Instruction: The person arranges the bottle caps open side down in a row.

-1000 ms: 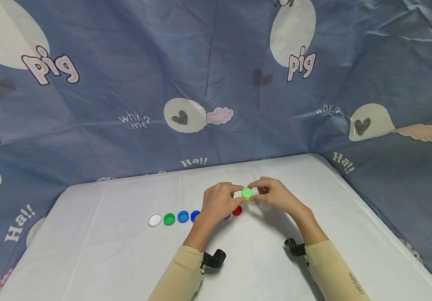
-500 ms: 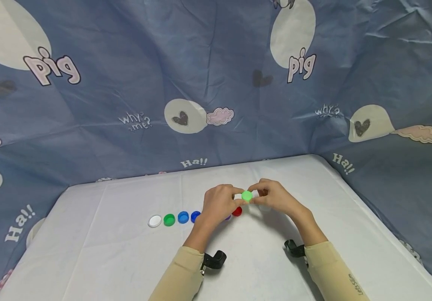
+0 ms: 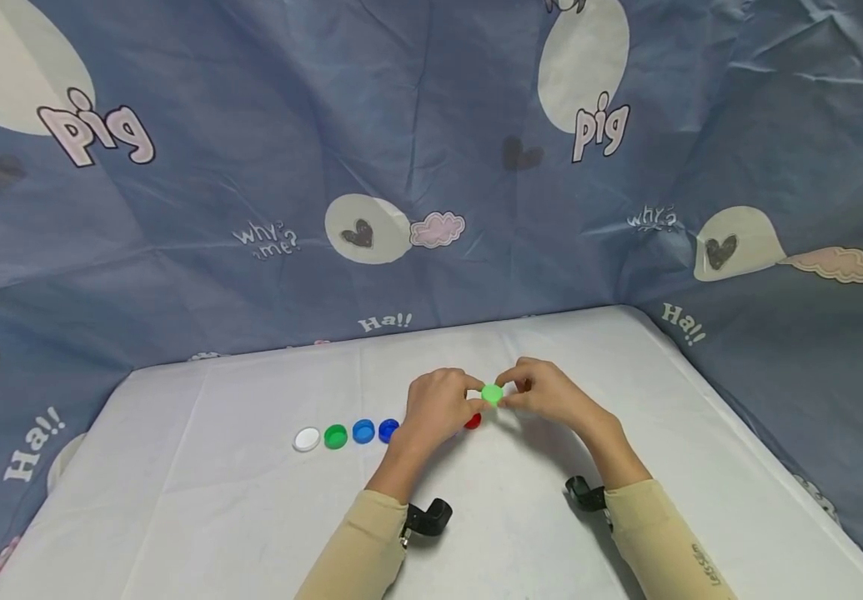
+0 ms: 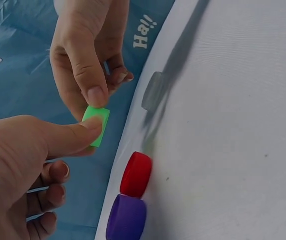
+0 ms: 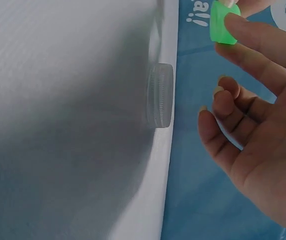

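The left hand [image 3: 437,402] and right hand [image 3: 551,389] are both pinching the light-green cap [image 3: 492,394], holding it above the white table [image 3: 236,517] near the red cap [image 4: 136,174] — should one be letting go unevenly, it could be tipping, even knocking the red one askew.

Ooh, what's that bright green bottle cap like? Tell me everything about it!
The bright green bottle cap is small and round, with a short side wall, and looks like plastic. Its plain face shows in the head view. The left hand pinches one side and the right hand the other, holding it up off the white table. I can't make out its underside.
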Motion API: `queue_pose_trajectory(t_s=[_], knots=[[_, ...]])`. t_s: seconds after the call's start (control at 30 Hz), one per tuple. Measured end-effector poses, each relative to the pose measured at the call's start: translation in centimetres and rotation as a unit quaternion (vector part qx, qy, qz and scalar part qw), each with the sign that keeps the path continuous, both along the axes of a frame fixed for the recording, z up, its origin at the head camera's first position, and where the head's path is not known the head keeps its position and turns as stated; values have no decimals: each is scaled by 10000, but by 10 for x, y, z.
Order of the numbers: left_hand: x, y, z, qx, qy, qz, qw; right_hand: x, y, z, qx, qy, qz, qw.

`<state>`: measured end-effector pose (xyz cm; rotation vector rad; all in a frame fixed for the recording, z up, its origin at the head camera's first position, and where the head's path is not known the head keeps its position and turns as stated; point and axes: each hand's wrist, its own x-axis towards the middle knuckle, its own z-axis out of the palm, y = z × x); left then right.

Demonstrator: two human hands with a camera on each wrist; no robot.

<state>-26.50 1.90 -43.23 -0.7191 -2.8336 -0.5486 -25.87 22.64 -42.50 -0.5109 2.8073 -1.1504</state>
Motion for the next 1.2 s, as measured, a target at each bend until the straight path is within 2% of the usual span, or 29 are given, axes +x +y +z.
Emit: queue_pose_trajectory(t_s=[0.3,0.5,0.7,0.93,1.2], knots=[[0,6,-10,-219,-227,31,9995,-2,1,-6,497,-333,-27,9982],[2,10,-15,-112,-70,-53,9999,-2,0,-8,825,-318,14,9961],[4,12,-17,-117,-69,-126,9998,-1,-2,-8,998,-346,73,9944],[6,15,-20,-161,114,-95,9998,-2,-4,-9,1217,-448,-27,9916],[7,18,-24,-303,271,-9,9992,-1,-5,-11,1489,-343,-64,9882]])
